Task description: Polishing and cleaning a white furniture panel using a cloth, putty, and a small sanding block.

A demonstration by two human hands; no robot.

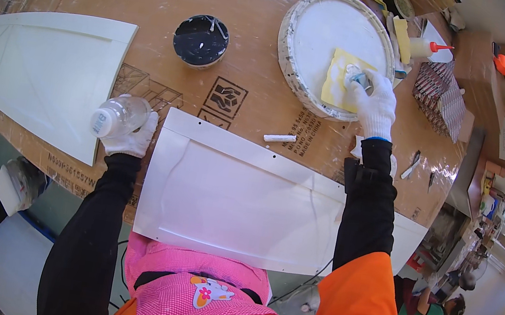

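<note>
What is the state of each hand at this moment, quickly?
Left hand: closed, holding the bottle.
Right hand: closed, holding a small bluish thing; what it is cannot be told.

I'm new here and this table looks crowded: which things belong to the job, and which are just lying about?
Probably in the job:
clear bottle, in the left hand
small bluish thing, in the right hand
yellow sheet beneath it
round white-topped stand

Seemingly just lying about:
red-tipped bottle
patterned wedge-shaped package
white stick
</note>
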